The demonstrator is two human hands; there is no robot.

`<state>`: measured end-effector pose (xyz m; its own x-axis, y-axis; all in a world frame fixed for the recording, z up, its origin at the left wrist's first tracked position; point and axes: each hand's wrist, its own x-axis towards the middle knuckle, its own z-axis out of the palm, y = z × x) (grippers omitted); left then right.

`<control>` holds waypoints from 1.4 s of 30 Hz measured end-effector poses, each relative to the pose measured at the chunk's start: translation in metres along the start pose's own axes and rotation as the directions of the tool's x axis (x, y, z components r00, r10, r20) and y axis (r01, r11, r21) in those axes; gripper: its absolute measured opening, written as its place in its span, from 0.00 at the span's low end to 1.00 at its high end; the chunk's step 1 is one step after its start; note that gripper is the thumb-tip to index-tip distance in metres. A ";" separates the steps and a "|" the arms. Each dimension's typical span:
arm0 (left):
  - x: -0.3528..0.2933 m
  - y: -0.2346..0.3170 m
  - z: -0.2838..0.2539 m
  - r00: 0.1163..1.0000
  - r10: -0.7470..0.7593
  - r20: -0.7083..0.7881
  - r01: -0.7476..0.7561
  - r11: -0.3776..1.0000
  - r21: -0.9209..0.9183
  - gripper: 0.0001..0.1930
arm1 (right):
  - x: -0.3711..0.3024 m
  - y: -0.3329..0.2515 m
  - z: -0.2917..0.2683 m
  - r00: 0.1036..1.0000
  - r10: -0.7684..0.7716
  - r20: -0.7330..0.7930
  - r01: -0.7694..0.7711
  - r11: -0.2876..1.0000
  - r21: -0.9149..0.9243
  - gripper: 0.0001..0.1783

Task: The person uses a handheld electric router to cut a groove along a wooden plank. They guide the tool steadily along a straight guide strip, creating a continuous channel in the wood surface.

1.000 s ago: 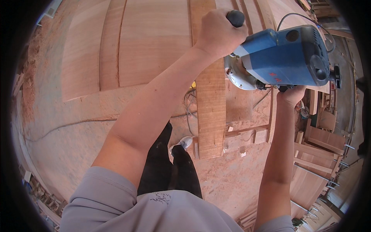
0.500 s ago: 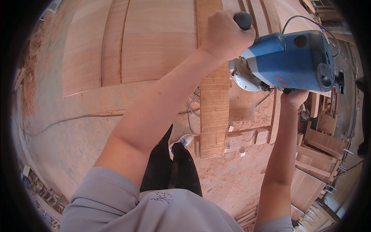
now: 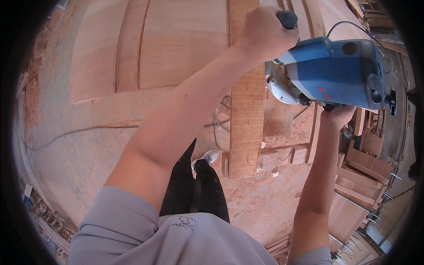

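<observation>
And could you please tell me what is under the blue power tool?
A pale metal base shows at the lower left of the blue power tool, near a wooden board. The base's underside and whatever lies directly beneath are covered.

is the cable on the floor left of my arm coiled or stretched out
Stretched out: the cable runs across the floor in one long, shallow curve toward the left arm, with no coils.

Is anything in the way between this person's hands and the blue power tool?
Nothing visible: the left hand is closed around a black knob on the tool, and the right hand is up against the tool's near side, though part of that hand is hidden.
</observation>
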<state>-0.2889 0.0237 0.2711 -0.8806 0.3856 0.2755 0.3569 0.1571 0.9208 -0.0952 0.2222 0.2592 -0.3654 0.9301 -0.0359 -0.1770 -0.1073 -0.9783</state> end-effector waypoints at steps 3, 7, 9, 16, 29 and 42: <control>0.000 -0.001 0.000 1.000 -0.011 0.016 0.011 1.000 0.008 0.14 | -0.004 -0.003 0.001 1.000 0.003 0.024 -0.004 1.000 0.028 0.30; -0.005 0.004 -0.002 0.998 -0.039 0.039 0.040 0.999 -0.019 0.14 | 0.005 0.004 -0.009 0.995 -0.047 0.087 0.045 0.999 0.030 0.30; -0.006 0.003 -0.001 0.999 -0.024 0.021 0.025 1.000 -0.008 0.13 | 0.003 0.004 -0.009 0.996 -0.049 0.072 0.049 0.999 0.007 0.31; -0.014 0.004 -0.003 0.999 0.016 -0.030 -0.016 1.000 0.001 0.12 | 0.013 0.010 -0.018 0.996 -0.047 0.076 0.048 0.999 -0.017 0.29; -0.015 0.017 -0.006 0.996 -0.067 -0.061 0.066 0.997 -0.026 0.09 | 0.016 0.010 -0.016 0.997 -0.022 0.076 0.026 0.999 -0.046 0.31; -0.021 0.026 -0.008 0.993 -0.082 -0.088 0.083 0.997 0.009 0.09 | 0.020 0.011 -0.018 0.996 -0.003 0.089 0.004 1.000 -0.011 0.27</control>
<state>-0.2636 0.0126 0.2914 -0.9308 0.2899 0.2226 0.2855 0.1965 0.9380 -0.0879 0.2459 0.2439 -0.4450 0.8954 -0.0146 -0.1687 -0.0999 -0.9806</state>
